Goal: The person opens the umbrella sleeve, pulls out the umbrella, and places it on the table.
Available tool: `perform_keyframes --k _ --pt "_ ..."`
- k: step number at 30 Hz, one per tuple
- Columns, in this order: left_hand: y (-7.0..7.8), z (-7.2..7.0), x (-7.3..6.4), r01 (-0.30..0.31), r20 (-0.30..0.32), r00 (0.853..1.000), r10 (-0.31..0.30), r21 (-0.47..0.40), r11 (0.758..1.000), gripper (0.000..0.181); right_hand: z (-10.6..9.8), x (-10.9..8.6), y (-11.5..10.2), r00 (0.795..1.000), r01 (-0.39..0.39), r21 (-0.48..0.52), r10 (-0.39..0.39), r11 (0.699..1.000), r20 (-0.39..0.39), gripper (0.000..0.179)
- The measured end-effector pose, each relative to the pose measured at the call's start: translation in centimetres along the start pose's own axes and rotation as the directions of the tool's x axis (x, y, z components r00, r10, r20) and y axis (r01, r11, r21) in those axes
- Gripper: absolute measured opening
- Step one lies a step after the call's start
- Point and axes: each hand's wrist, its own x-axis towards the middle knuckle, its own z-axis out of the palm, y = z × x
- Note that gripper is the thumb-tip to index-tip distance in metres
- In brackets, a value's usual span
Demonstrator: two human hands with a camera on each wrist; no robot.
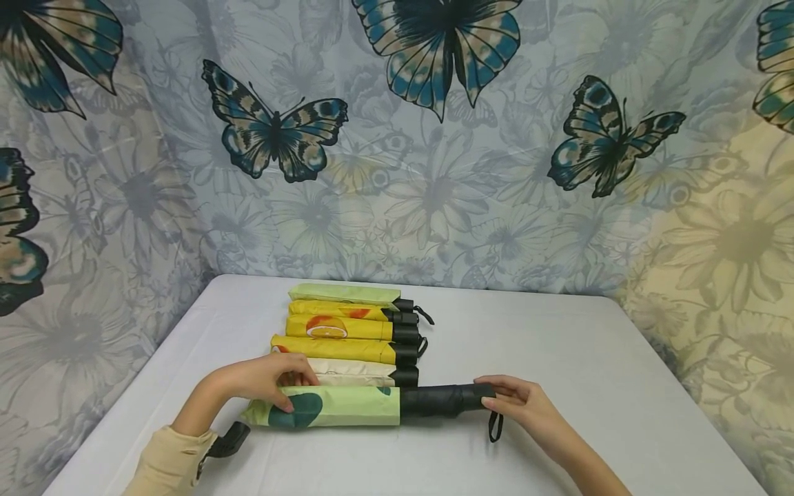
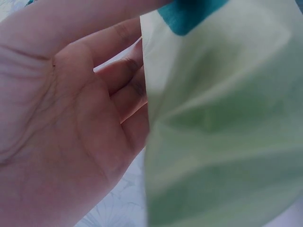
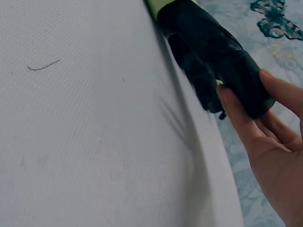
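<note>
A folding umbrella [image 1: 440, 401] with a black handle end lies crosswise at the front of the row, partly inside a light green sleeve [image 1: 356, 408] with dark green patches. My left hand [image 1: 267, 379] pinches the sleeve near its left end, thumb in front and fingers behind. In the left wrist view the green fabric [image 2: 213, 142] hangs in soft folds beside the palm. My right hand [image 1: 521, 401] holds the tip of the black handle between thumb and fingers, with a wrist loop [image 1: 495, 427] dangling below. The right wrist view shows that handle [image 3: 248, 85] close up in the fingers.
Behind lie more sleeved umbrellas side by side: a cream one [image 1: 353, 372], several yellow ones with orange-fruit prints [image 1: 347, 327], and a light green one [image 1: 344, 295] farthest back. They rest on a white table [image 1: 527, 331]. A butterfly-print cloth [image 1: 428, 207] hangs behind it.
</note>
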Motion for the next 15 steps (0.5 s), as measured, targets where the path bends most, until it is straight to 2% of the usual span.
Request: perform_keyframes --k 15 --pt "0.2 0.0 0.0 0.019 -0.01 1.0 -0.019 0.019 1.0 0.038 -2.7 -1.9 -0.1 0.992 -0.049 0.029 0.052 0.998 -0.112 0.05"
